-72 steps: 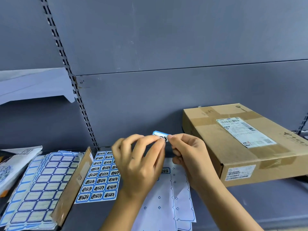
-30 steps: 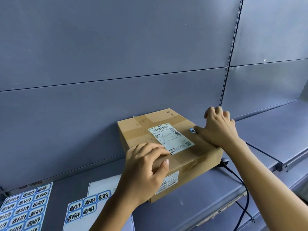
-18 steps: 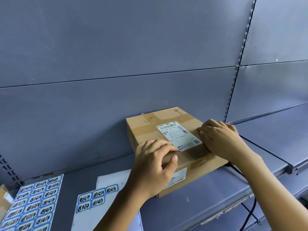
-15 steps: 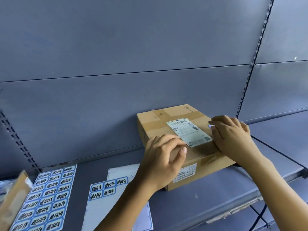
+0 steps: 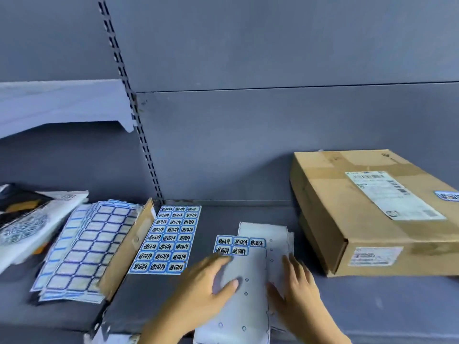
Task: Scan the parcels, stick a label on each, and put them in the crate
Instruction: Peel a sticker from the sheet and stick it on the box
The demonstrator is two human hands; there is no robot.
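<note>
At the lower centre of the frame the left hand (image 5: pixel 206 281) and the right hand (image 5: pixel 299 294) lie on the sheet (image 5: pixel 248 306), both with fingers straight and loosely spread, pinching nothing. Half a second ago both were on the box, the right pressing a label down; they have since let go and come back here. The left fingertips reach towards the five spare labels (image 5: pixel 236 245) at the sheet's top, though blur hides whether they touch. Further back and left lies a full sheet (image 5: pixel 166 238). At the right the box (image 5: pixel 360 219) rests on the shelf (image 5: pixel 236 212), untouched, its blue label (image 5: pixel 448 196) on top at the far right edge. So this parcel looks labelled; it has yet to reach the crate, which is not in view
</note>
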